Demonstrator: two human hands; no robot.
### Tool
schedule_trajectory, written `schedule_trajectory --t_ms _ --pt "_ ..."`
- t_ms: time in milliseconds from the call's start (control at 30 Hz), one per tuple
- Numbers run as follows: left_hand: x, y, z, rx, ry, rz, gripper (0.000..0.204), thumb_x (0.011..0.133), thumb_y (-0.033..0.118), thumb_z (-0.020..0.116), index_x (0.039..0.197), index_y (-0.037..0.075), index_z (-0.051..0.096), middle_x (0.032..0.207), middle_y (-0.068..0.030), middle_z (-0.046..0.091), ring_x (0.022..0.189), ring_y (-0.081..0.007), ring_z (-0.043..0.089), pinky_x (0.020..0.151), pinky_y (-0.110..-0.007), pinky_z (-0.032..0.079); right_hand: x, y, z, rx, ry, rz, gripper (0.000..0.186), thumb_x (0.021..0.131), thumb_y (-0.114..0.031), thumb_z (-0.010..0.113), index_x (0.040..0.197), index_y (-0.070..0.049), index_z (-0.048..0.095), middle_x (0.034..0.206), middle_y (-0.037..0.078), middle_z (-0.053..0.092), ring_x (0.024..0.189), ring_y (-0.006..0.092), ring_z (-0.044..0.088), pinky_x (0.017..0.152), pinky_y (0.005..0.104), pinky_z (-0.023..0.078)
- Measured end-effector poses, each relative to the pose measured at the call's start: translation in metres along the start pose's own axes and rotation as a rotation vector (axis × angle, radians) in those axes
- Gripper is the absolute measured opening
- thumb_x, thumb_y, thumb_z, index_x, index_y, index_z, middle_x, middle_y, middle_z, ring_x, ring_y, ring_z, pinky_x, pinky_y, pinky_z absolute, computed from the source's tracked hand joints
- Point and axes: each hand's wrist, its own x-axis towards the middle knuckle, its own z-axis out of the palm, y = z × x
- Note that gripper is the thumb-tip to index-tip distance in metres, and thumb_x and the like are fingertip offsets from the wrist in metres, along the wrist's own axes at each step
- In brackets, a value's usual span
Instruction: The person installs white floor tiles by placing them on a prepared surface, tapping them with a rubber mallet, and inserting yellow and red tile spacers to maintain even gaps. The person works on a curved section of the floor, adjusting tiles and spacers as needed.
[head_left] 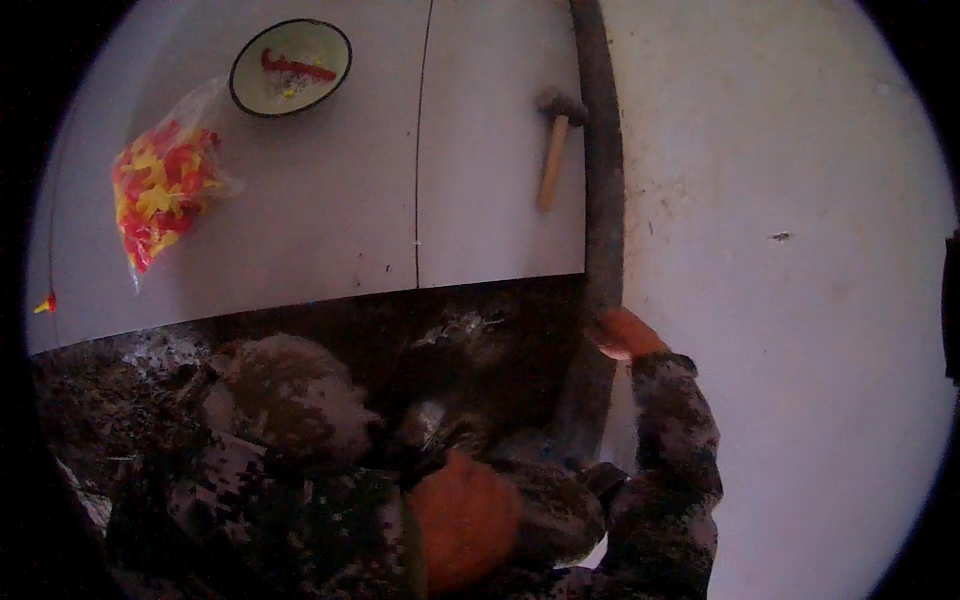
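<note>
My left hand [462, 520] is low in the middle, blurred, its fingers bent down over my camouflage-clad legs and partly hidden. My right hand [622, 333] is beside the dark vertical strip [600, 150] along the wall, fingers curled; what it holds, if anything, is unclear. Above, on the white panels [330, 210], lie a hammer [553, 155] with a wooden handle, a clear bag [165, 190] of red and yellow plastic pieces, and a dark-rimmed bowl [290, 100] holding a red object and small bits. A small red-and-yellow piece [46, 305] lies at the far left.
A pale wall or board [780, 300] with a small mark runs down the right side. Below the panels' front edge is dark, rough ground [130, 400] with pale patches.
</note>
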Motion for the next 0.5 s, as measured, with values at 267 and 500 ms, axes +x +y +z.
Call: schedule_trajectory --t_ms 267,500 --pt "0.002 -0.002 -0.024 -0.112 -0.083 -0.053 0.033 0.075 0.019 0.067 0.101 -0.002 0.069 0.083 -0.0137 0.067 0.080 -0.0273 0.064 0.069 -0.042 0.050 -0.005 -0.034 0.031 -0.034 -0.112 -0.171 0.031 0.096 -0.028 0.060 0.114 -0.004 0.066 0.096 0.024 0.070 0.091 0.0470 0.067 0.080 0.0541 0.053" --pt "0.007 -0.003 -0.025 -0.188 -0.213 0.013 0.031 0.075 0.019 0.067 0.099 0.000 0.070 0.086 -0.0143 0.066 0.080 -0.0267 0.064 0.069 -0.042 0.050 -0.002 -0.090 0.006 0.061 -0.024 -0.086 0.033 0.098 -0.034 0.060 0.115 -0.006 0.066 0.099 0.024 0.070 0.094 0.0455 0.067 0.081 0.0542 0.054"
